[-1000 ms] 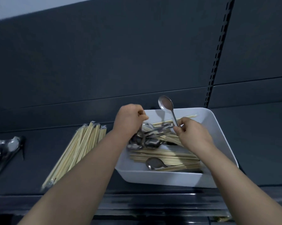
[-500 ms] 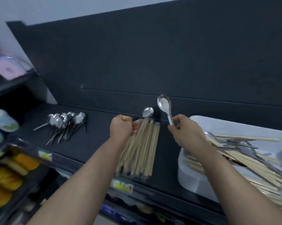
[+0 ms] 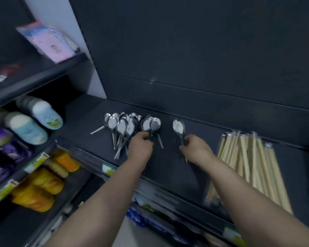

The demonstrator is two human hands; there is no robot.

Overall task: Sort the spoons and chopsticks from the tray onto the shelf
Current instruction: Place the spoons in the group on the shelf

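Steel, bright and glare-struck: a lone spoon [image 3: 179,126] is in the right hand [image 3: 194,147]. Its bowl faces up and points toward the back panel [image 3: 185,59]. The handle runs down through the fingers and its tip shows below the hand. The right grip is closed, pinching the handle. Whether this spoon touches the shelf [image 3: 168,166] I cannot tell.

The left hand [image 3: 141,146] has its grip closed too, fingers curled on the handle of the end spoon [image 3: 155,124]. That spoon is at the right edge of the spoon pile [image 3: 121,126]. The pile lies on the shelf with bowls toward the back panel and handles fanned toward the front. One handle strays out to the left. Much of this is blurred.

Room: a bare dark strip of shelf lies between the pile and the lone spoon, and another between the right hand and the chopsticks [image 3: 246,163]. The chopsticks are pale wood in clear sleeves, laid back to front and reaching near the front rail [image 3: 108,169], which carries price labels.

In the left bay are pale blue slippers [image 3: 38,113], purple ones [image 3: 6,143] and orange ones [image 3: 43,184]. A pink packet [image 3: 48,43] sits on the shelf above them. All are well apart from both hands.
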